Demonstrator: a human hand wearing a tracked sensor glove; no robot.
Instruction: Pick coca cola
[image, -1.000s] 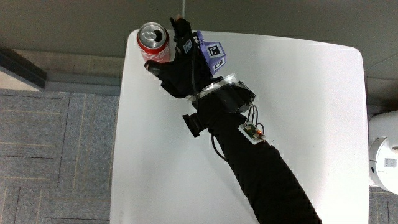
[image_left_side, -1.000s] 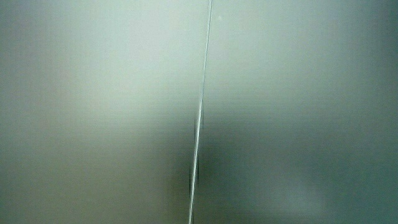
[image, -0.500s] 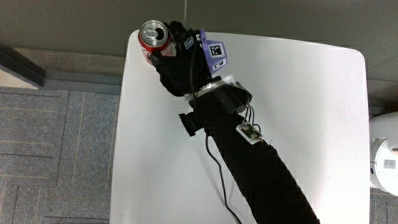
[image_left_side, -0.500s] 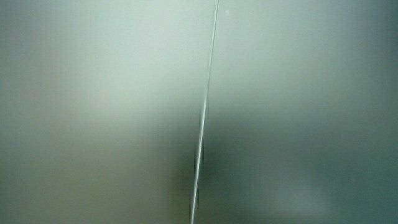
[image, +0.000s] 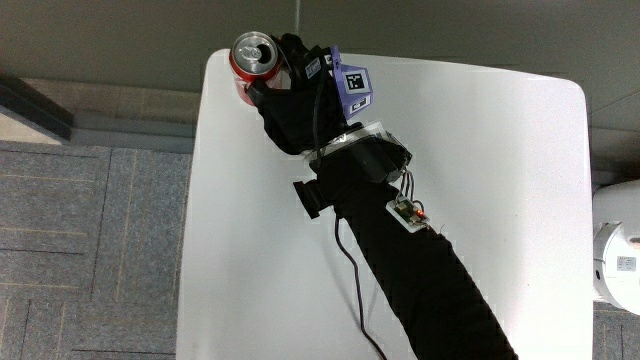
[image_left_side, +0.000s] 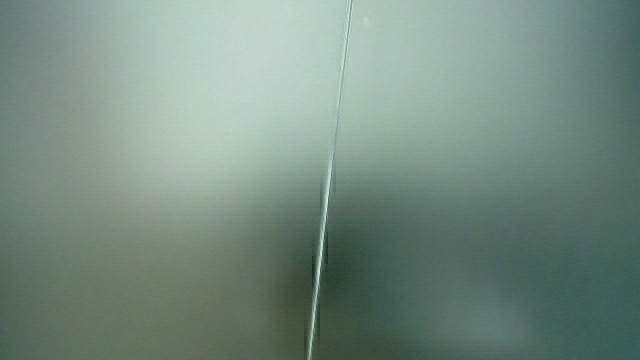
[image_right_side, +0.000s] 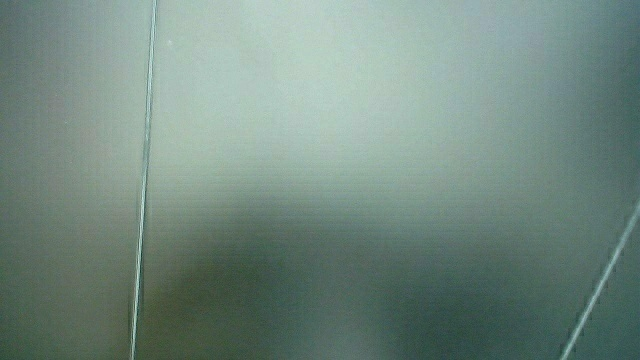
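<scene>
A red coca cola can (image: 254, 58) with a silver top stands upright at a corner of the white table (image: 500, 180), farthest from the person. The hand (image: 283, 78) in the black glove is wrapped around the can's side, with fingers curled on it and the thumb under its near side. The patterned cube (image: 352, 84) sits on the back of the hand. The black-sleeved forearm (image: 400, 260) stretches across the table toward the person. Both side views show only a pale wall.
A thin cable (image: 350, 280) hangs from a small device on the forearm onto the table. A white rounded object (image: 616, 262) stands on the floor beside the table's edge. Grey carpet (image: 90, 250) surrounds the table.
The fingers, which were beside the can a second ago, have closed around it. The can sits slightly nearer the table's corner edge in the picture.
</scene>
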